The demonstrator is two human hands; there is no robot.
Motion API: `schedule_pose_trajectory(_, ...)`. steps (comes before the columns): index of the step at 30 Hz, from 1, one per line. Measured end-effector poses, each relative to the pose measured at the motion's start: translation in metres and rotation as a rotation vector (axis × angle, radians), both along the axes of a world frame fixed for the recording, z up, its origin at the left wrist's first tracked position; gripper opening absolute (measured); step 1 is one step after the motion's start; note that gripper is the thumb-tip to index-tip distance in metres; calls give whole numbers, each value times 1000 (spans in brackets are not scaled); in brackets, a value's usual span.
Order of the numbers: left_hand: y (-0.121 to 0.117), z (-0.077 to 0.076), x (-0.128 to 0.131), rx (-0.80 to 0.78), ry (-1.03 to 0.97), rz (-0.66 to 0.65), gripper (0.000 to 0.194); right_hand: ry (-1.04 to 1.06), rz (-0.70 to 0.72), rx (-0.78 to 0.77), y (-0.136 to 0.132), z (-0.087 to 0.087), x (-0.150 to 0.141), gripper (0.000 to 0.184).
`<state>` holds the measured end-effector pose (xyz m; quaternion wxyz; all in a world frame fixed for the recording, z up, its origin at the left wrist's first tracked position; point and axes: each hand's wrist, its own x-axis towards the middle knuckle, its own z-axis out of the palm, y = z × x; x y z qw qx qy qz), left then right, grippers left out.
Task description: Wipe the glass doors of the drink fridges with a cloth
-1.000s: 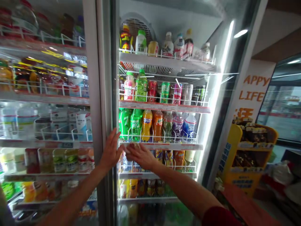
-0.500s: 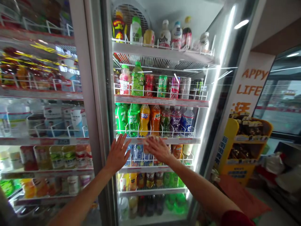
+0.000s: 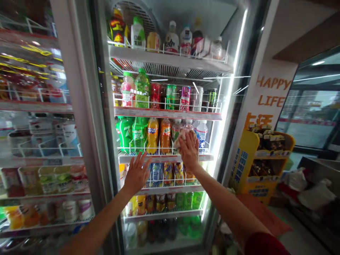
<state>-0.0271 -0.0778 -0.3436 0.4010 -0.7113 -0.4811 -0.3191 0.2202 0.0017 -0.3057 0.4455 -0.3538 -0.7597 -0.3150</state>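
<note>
My right hand presses a crumpled pale pinkish cloth flat against the glass door of a lit drinks cooler, in front of the middle shelf's bottles. Its fingers spread over the cloth and cover part of it. To the lower left, my left hand is raised with fingers apart and holds nothing; whether it touches the glass I cannot tell. Behind the glass, between the hands, stand a yellow soda bottle and an orange soda bottle.
Shelves of bottles and cans fill the cooler. A metal door frame separates it from another stocked cooler on the left. At right stands a yellow display rack with packets, beside a wall with orange lettering.
My right hand has moved up and to the right across the glass with the cloth. My left hand stays raised and open. The view has shifted slightly to the right.
</note>
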Motion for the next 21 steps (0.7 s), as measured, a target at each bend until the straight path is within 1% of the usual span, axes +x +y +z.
schedule_pose_trajectory(1, 0, 1, 2, 3, 8, 4, 56, -86, 37, 15, -1, -9, 6, 48)
schedule_pose_trajectory(3, 0, 2, 7, -4, 27, 8, 54, -344, 137, 25, -3, -28, 18, 48)
schedule_pose_trajectory(4, 1, 3, 10, -10, 38, 6, 53, -443, 172, 29, -3, -34, 25, 49)
schedule_pose_trajectory(5, 1, 4, 13, -14, 44, 4, 53, -475, 176, 34, -1, -33, 32, 49)
schedule_pose_trajectory(6, 2, 4, 16, -17, 42, 3, 54, -433, 147, 44, 2, -28, 38, 48)
schedule_pose_trajectory(7, 2, 4, 19, -19, 31, 5, 54, -332, 96, 63, 6, -18, 44, 47)
schedule_pose_trajectory(9, 3, 3, 25, -21, -13, 9, 56, -66, -27, 108, 14, 1, 54, 44)
schedule_pose_trajectory(10, 3, 3, 27, -23, -37, 13, 56, 31, -73, 117, 16, 5, 57, 43)
schedule_pose_trajectory(11, 3, 2, 30, -25, -57, 20, 57, 65, -92, 115, 16, 3, 61, 42)
schedule_pose_trajectory(12, 3, 1, 31, -25, -68, 28, 57, 32, -82, 102, 15, -5, 64, 42)
schedule_pose_trajectory(15, 2, -1, 34, -28, -64, 53, 59, -279, 52, 32, 6, -41, 78, 43)
schedule_pose_trajectory(16, 2, -2, 35, -34, -63, 58, 59, -349, 83, 13, 5, -46, 84, 44)
schedule_pose_trajectory(17, 2, -3, 36, -39, -66, 60, 59, -359, 86, 5, 6, -44, 91, 46)
schedule_pose_trajectory(18, 2, -3, 37, -45, -71, 62, 60, -296, 54, 12, 10, -35, 99, 47)
schedule_pose_trajectory(21, 2, -4, 41, -46, -95, 78, 61, 120, -143, 89, 29, 1, 120, 48)
